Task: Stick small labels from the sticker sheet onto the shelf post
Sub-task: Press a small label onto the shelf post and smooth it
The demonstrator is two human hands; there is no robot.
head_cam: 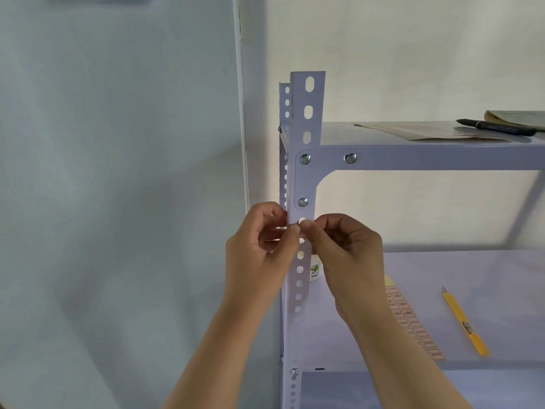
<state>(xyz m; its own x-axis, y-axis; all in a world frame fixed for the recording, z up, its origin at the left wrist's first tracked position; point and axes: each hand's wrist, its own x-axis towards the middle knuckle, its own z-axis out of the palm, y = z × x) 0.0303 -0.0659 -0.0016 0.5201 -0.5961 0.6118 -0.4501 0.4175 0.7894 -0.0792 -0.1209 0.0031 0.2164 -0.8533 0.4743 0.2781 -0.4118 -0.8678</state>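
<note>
**A:** Both hands are up at the post [303, 178], just under the lowest bolt of the corner bracket. The left hand [261, 240] comes in from the side, the right hand [346, 246] from the front, and their fingertips [306, 224] meet on the post's face.

**B:** Pinched on something?

**A:** The fingertips are pressed close together over one of the post's holes. I'd say a small label sits under them, but it's too tiny to make out, so I can't tell for certain what they hold.

**B:** So which step is this?

**A:** It looks like placing one: the label pressed onto the metal. The next move calls for a firm rub to flatten it, then a reach back for another.

**B:** And where's the supply?

**A:** The sticker sheet [413, 317] lies flat on the lower shelf [501, 276], below and right of the right wrist, well apart from the fingers. A yellow pencil [463, 320] lies beyond it. Farther off, on the top shelf [442, 157], a black marker [495, 126] rests on some paper [418, 131].
</note>
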